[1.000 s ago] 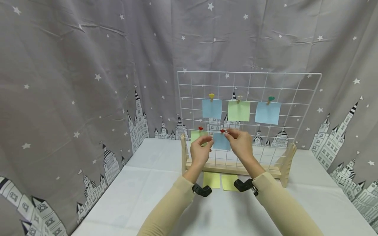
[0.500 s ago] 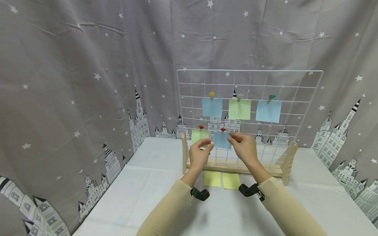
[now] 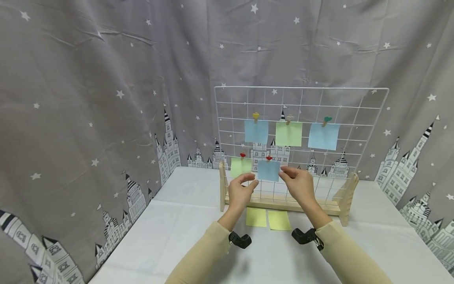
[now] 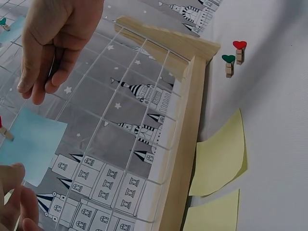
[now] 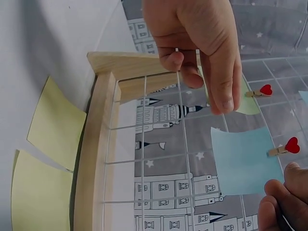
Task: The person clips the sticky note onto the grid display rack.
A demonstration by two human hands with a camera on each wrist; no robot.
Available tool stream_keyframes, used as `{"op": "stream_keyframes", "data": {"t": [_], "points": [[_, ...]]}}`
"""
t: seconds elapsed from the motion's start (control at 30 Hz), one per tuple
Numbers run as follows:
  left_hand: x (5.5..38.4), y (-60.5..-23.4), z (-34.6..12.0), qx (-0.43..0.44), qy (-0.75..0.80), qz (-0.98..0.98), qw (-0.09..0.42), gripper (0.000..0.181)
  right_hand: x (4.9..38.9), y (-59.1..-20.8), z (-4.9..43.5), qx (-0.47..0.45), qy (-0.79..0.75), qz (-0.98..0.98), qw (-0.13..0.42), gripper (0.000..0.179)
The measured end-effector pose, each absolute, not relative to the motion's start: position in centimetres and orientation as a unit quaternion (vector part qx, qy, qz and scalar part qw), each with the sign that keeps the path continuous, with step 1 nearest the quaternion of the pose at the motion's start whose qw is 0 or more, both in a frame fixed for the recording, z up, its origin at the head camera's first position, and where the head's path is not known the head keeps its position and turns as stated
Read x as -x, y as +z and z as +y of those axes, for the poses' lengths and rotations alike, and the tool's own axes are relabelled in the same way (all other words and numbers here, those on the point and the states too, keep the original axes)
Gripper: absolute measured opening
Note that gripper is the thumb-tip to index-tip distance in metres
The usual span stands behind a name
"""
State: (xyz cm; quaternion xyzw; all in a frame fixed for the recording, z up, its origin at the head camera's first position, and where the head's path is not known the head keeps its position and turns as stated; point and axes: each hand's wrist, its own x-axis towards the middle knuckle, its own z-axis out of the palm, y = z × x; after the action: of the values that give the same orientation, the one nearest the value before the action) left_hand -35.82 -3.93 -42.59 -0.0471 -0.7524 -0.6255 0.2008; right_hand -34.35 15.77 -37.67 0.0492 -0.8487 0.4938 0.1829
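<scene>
A light-blue paper note [image 3: 268, 170] hangs in the lower row of the white wire grid [image 3: 301, 87], held by a small clothespin with a red heart [image 3: 269, 158]. My right hand [image 3: 300, 182] is just off its right edge, fingers bent and thumb near the index finger. In the left wrist view, a narrow gap shows between the right fingertips and the note [image 4: 33, 139]. At the note's lower left is my left hand [image 3: 241, 190], thumb and index finger apart with nothing between them. Behind it, a green note [image 3: 241, 167] hangs from another red-heart clothespin [image 3: 242, 155].
Above hang a blue note [image 3: 256, 131], a green note [image 3: 289, 134] and another blue note [image 3: 323, 136], each clipped. Two yellow notes [image 3: 256, 217] lie before the wooden base [image 3: 283, 204]. Two loose clothespins, red-heart [image 4: 239, 52] and green-heart [image 4: 228, 66], lie on the white table.
My right hand has come down from the clothespin and drawn away to the right of the blue note, which stays hanging. The left hand has shifted slightly downward.
</scene>
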Motion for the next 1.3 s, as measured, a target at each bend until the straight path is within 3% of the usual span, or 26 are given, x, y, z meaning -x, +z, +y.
{"op": "stream_keyframes", "data": {"t": [1.3], "points": [[35.5,-46.3,-5.3,0.013,-0.611,-0.776,0.153,0.02,32.1,-41.5,19.5,-0.02,0.474,-0.867,0.152,0.038]]}}
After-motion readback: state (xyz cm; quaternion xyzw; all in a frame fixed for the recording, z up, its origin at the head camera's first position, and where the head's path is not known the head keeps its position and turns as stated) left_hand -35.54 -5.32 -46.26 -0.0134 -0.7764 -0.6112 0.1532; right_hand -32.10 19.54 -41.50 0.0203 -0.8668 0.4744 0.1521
